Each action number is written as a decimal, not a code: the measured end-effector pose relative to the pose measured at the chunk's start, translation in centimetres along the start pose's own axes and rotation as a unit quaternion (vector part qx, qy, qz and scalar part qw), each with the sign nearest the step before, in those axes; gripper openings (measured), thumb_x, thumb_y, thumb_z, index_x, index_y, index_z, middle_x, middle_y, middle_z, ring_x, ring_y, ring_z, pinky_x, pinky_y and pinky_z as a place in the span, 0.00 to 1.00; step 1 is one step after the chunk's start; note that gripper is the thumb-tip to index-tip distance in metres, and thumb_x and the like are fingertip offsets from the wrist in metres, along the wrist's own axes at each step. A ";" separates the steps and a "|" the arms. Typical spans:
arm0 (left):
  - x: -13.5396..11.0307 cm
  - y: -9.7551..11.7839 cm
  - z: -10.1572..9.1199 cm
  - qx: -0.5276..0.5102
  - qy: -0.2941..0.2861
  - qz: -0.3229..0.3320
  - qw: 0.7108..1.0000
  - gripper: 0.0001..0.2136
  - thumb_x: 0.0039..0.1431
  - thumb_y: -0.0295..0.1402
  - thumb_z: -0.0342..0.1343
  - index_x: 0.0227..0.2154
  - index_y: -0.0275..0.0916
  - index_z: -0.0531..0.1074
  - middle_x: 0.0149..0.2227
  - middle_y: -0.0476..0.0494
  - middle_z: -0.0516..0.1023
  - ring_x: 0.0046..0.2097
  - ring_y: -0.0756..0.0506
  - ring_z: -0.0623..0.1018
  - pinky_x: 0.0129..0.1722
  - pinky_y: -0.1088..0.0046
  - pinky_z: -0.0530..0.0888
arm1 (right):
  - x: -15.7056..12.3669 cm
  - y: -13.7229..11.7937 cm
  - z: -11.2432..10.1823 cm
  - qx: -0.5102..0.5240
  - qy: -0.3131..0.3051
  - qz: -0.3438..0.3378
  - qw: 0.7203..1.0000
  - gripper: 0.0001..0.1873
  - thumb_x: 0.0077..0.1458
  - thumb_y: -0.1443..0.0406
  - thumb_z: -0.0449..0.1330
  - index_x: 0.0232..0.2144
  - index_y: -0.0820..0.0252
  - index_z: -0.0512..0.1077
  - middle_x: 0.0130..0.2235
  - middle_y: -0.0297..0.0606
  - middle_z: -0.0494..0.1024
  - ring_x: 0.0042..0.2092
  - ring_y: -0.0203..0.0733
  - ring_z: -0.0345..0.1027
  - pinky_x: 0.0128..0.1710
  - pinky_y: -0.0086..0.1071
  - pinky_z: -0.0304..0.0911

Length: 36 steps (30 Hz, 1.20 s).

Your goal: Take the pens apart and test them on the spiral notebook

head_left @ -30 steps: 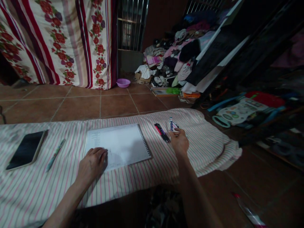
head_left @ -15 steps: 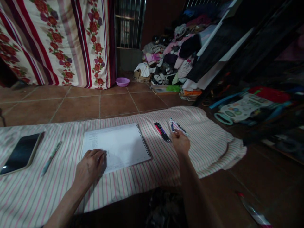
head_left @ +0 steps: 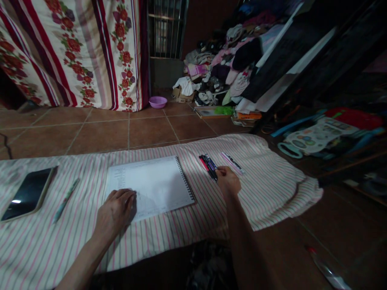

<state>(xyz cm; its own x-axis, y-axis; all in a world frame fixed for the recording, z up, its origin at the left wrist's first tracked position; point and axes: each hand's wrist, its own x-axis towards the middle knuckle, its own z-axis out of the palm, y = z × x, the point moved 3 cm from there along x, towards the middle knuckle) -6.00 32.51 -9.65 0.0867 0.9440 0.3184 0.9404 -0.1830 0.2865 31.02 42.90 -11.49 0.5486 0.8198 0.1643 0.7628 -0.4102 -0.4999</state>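
Note:
A spiral notebook (head_left: 151, 186) lies open on a pink-striped cloth (head_left: 181, 229) spread on the floor. My left hand (head_left: 116, 211) rests flat on the notebook's lower left corner, fingers stretched out. My right hand (head_left: 227, 181) is curled at the near end of a bunch of dark and red pens (head_left: 208, 166), fingertips pinched on it. A pale pink pen (head_left: 232, 163) lies loose on the cloth just right of that hand.
A phone (head_left: 28, 194) and a green pen (head_left: 65, 199) lie on the cloth at left. Brown floor tiles stretch beyond to a floral curtain (head_left: 75, 52), a purple bowl (head_left: 157, 102) and a heap of clothes (head_left: 223, 72). Toys and clutter (head_left: 314, 135) crowd the right.
My right hand has put down the pens it held upright, leaving them right of the hand, and shifted left to the dark and red bunch. My left hand has stayed put.

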 end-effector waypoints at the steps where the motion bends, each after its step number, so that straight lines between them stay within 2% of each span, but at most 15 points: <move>1: 0.0 0.0 0.0 -0.001 0.001 0.000 1.000 0.14 0.59 0.36 0.44 0.35 0.40 0.75 0.37 0.44 0.78 0.38 0.43 0.74 0.35 0.68 0.73 | 0.0 0.0 0.0 -0.003 -0.004 -0.001 1.000 0.12 0.50 0.60 0.55 0.37 0.53 0.73 0.34 0.37 0.78 0.34 0.43 0.68 0.27 0.31 0.52; 9: -0.1 -0.1 0.2 0.002 -0.001 -0.001 1.000 0.14 0.59 0.36 0.43 0.35 0.39 0.75 0.37 0.44 0.78 0.38 0.43 0.74 0.35 0.68 0.72 | -0.3 -0.5 -0.3 -0.016 -0.013 -0.007 1.000 0.13 0.51 0.60 0.55 0.37 0.54 0.74 0.35 0.38 0.78 0.35 0.44 0.67 0.28 0.32 0.52; 20: 0.1 0.0 0.3 0.005 -0.015 -0.006 1.000 0.16 0.59 0.37 0.43 0.36 0.38 0.75 0.38 0.42 0.78 0.39 0.43 0.74 0.36 0.68 0.72 | -0.1 -0.2 0.4 0.013 -0.015 -0.056 0.998 0.15 0.50 0.62 0.54 0.40 0.57 0.74 0.35 0.39 0.78 0.37 0.43 0.68 0.33 0.32 0.59; 36: 0.0 -0.1 0.3 -0.004 -0.027 -0.016 0.999 0.15 0.59 0.37 0.43 0.37 0.38 0.75 0.39 0.43 0.78 0.40 0.42 0.73 0.38 0.68 0.71 | 0.1 0.1 0.8 0.024 0.004 -0.064 0.998 0.16 0.49 0.63 0.53 0.39 0.58 0.75 0.34 0.41 0.78 0.36 0.44 0.69 0.33 0.33 0.59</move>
<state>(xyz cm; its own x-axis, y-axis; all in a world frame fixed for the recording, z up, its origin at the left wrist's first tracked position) -6.04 32.58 -9.92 0.0741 0.9631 0.2588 0.9402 -0.1540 0.3039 30.86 43.23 -12.17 0.4512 0.8604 0.2367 0.8097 -0.2832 -0.5141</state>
